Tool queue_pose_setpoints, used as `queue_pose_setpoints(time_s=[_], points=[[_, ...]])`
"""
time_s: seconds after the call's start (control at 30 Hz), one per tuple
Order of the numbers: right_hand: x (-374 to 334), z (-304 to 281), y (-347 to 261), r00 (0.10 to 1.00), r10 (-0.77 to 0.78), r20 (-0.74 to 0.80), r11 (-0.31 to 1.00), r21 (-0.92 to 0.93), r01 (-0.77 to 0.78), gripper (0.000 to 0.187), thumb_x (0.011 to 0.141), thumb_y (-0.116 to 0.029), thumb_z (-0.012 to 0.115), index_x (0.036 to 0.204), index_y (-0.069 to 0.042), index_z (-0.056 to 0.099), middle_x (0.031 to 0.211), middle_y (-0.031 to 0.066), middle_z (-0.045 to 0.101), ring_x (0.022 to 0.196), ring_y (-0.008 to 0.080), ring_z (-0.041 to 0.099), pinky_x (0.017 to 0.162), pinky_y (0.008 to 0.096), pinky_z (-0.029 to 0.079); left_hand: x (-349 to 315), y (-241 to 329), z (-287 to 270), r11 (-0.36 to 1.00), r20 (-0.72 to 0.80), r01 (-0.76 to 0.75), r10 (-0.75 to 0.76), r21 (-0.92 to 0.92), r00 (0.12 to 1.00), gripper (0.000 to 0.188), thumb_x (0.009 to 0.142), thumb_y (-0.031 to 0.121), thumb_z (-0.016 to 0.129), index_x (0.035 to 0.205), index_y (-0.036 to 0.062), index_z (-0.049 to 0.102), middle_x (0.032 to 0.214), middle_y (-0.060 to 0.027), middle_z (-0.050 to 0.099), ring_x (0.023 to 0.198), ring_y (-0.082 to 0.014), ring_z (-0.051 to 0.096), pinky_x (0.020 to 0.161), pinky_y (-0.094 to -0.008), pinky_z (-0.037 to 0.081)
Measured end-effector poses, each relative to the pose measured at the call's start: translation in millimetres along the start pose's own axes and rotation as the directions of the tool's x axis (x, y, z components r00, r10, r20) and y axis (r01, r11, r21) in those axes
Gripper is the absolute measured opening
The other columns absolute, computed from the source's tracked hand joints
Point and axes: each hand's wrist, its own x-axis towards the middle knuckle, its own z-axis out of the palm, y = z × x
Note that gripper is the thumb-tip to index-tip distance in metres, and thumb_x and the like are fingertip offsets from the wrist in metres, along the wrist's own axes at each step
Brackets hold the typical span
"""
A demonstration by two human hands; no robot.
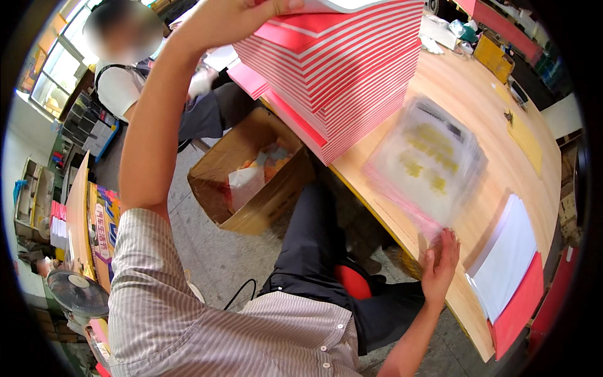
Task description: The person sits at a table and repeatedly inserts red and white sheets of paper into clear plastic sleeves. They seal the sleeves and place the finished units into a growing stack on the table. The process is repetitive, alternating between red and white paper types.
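My left hand [267, 10] reaches to the top of a tall stack of red and white folded items [358, 81], layered like folders. One finger stretches along the stack's upper edge; the others are cut off by the picture's upper rim, so their grip is hidden. Beside the stack lies a loose pile of clear plastic sleeves [386, 157], slightly blurred, with yellow-green marks and pinkish edges. My right hand [441, 261] rests at the pile's near corner by the table edge. Its fingers are stretched out, thumb apart, touching the corner.
White sheets [505, 257] and a red sheet [521, 305] lie on the wooden table [468, 78] at the right. An open cardboard box [276, 201] with paper scraps stands on the floor. Another person [119, 91] is at the far left. A fan [76, 294] stands lower left.
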Motion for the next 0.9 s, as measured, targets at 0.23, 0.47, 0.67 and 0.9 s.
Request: queue_pose_setpoints(time_s=[0.23,0.47,0.67,0.9], points=[[-2,0,1,1.000,0.014,-0.008,1.000,-0.002,-0.014,0.051,0.096,-0.026,0.058,0.138,0.001,0.050,0.144,0.0192,0.050,0.140,0.0396,0.039,0.120,0.0523,0.019,-9,-24,22,0.920,-0.182,-0.334,0.371,0.203,0.911,0.017,0.091,0.002,0.056,0.105,0.0051,0.065,0.099,-0.0131,0.069,0.082,-0.0279,0.069,0.075,-0.0342,0.055],[-3,-2,-1,1.000,0.009,-0.020,1.000,-0.010,-0.009,0.052,0.096,-0.028,0.057,0.138,0.001,0.050,0.143,0.0192,0.052,0.139,0.0394,0.040,0.120,0.0510,0.021,-9,-2,20,0.990,-0.198,-0.133,0.141,0.050,0.970,0.016,0.089,0.021,0.068,0.099,0.0092,0.071,0.091,-0.0082,0.071,0.080,-0.0228,0.069,0.077,-0.0338,0.055],[-4,-4,0,0.997,-0.006,-0.076,1.000,-0.010,0.005,0.050,0.091,-0.022,0.063,0.134,0.001,0.053,0.139,0.0206,0.055,0.136,0.0402,0.044,0.119,0.0519,0.024,-7,-13,28,0.991,-0.182,0.056,-0.079,-0.125,0.980,0.019,0.087,0.007,0.073,0.102,0.0004,0.062,0.097,-0.0056,0.069,0.086,-0.0114,0.065,0.080,-0.0277,0.055],[-7,1,4,0.994,-0.013,-0.107,1.000,-0.002,0.013,0.049,0.088,-0.021,0.067,0.131,0.000,0.055,0.138,0.0199,0.056,0.135,0.0395,0.045,0.118,0.0525,0.025,5,-15,28,0.971,-0.207,0.023,-0.074,-0.237,0.976,0.081,0.080,0.013,0.071,0.148,0.0164,0.029,0.112,-0.0116,0.072,0.090,-0.0230,0.069,0.080,-0.0342,0.057]])
